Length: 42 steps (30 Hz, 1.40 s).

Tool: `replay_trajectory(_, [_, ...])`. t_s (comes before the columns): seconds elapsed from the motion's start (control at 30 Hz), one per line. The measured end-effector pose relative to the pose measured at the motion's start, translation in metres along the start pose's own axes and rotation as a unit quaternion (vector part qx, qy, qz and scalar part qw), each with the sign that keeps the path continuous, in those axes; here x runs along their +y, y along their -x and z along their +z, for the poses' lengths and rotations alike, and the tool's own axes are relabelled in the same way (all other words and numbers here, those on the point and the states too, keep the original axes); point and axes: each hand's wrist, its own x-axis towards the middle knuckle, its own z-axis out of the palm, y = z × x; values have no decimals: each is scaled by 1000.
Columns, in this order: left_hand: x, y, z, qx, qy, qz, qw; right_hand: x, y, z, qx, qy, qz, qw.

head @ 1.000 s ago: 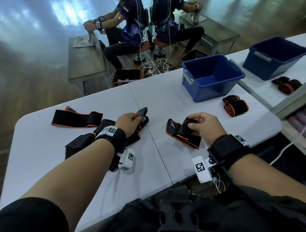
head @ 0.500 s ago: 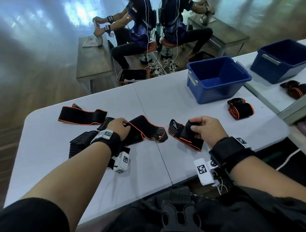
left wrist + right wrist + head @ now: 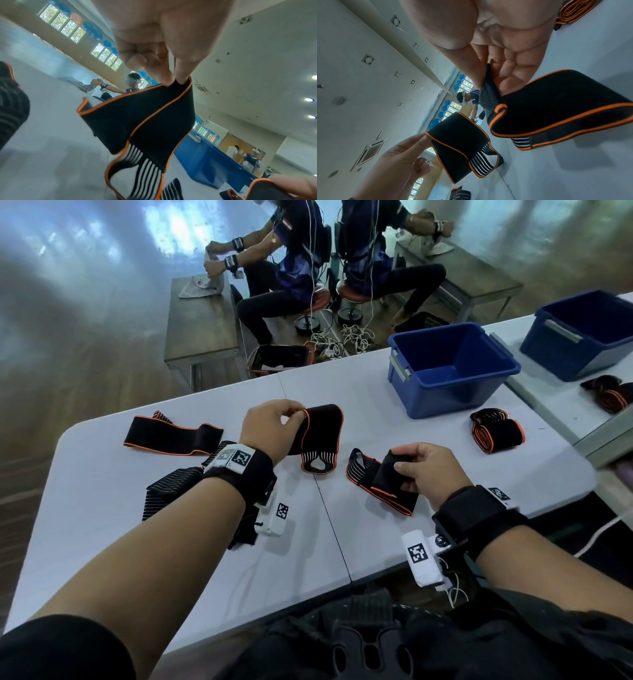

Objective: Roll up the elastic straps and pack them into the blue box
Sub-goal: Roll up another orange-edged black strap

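Note:
My left hand (image 3: 274,426) pinches the orange-trimmed edge of a black elastic strap (image 3: 320,436) and holds it lifted above the white table (image 3: 102,491); its striped end hangs down onto the table. The left wrist view shows finger and thumb of the left hand (image 3: 173,78) pinching the strap (image 3: 150,121). My right hand (image 3: 424,470) pinches the end of a second black strap (image 3: 380,484) that lies folded on the table. The right wrist view shows thumb and fingers of the right hand (image 3: 488,81) on the second strap (image 3: 556,105). The blue box (image 3: 452,368) stands at the far right with nothing visible inside.
A rolled strap (image 3: 496,433) lies in front of the blue box. More loose straps (image 3: 171,436) lie at the left, some under my left arm. A second blue box (image 3: 582,333) and rolled straps (image 3: 609,395) are on the neighbouring table. Two people sit beyond the table.
My left hand has lifted its strap off the pile and carried it up and to the right, so it now hangs from my fingers. My right hand keeps its hold on the folded strap.

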Motion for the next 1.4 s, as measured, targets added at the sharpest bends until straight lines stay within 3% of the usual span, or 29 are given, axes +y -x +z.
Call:
replay_trajectory(0.1, [-1,12,11,-50,38,-27,998,2,1,-2,-2,1,-2,1000])
replay_trajectory(0.3, [-19,50,31,-219,-34,-29,975,6,1,-7,-6,2,-11,1000])
replay_trajectory(0.37, [-24,52,33,-235,-32,-44,970,6,1,-8,-7,-6,-10,1000])
replay_trajectory(0.53, [-41,33,34,-129,-130,-68,981,9,3,-10,-4,-23,1,1000])
replay_trajectory(0.67, [-52,30,37,-177,-201,-142,953,9,8,-14,-3,-33,15,999])
replay_trajectory(0.8, [-59,36,40,-214,-219,-146,941,11,9,-22,6,-29,16,999])
replay_trajectory(0.93, [-60,40,36,-220,-179,-131,950,13,10,-23,5,-19,3,1000])
replay_trajectory(1.17, [-21,27,11,-62,-45,-66,995,-12,8,-8,-13,-54,-12,998])
replay_trajectory(1.4, [51,25,-11,11,76,25,997,-74,6,22,-75,-140,-74,985])
